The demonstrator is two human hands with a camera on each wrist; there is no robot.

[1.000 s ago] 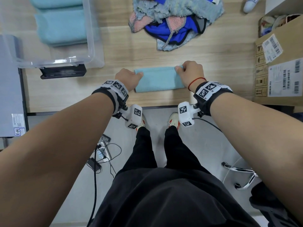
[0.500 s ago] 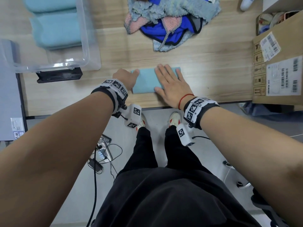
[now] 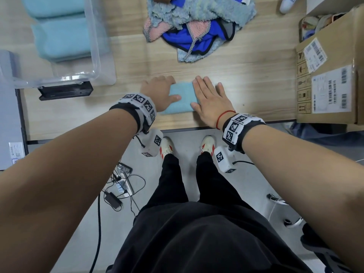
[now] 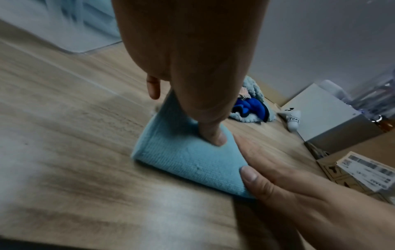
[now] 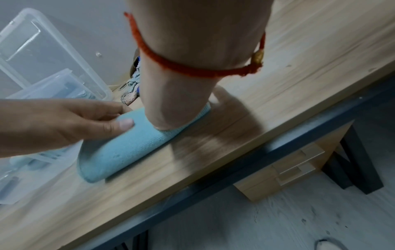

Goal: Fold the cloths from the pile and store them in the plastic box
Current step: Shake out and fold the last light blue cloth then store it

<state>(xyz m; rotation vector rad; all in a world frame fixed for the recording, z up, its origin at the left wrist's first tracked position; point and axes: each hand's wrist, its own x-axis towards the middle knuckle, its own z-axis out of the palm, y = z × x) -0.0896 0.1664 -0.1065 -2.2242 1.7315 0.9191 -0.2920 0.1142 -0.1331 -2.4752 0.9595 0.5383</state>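
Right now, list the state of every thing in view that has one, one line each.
light blue cloth: folded small, flat on the table
left hand: grips the cloth's left end, thumb on top
right hand: flat, pressing the cloth's right side
plastic box: open, folded cloths inside
cloth pile: unfolded, heaped
cardboard box: open at the top

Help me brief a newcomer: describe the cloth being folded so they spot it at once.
On the wooden table, near its front edge, lies a small light blue cloth between the left hand and right hand. Unlike the rumpled pile behind, it is folded flat and plain.
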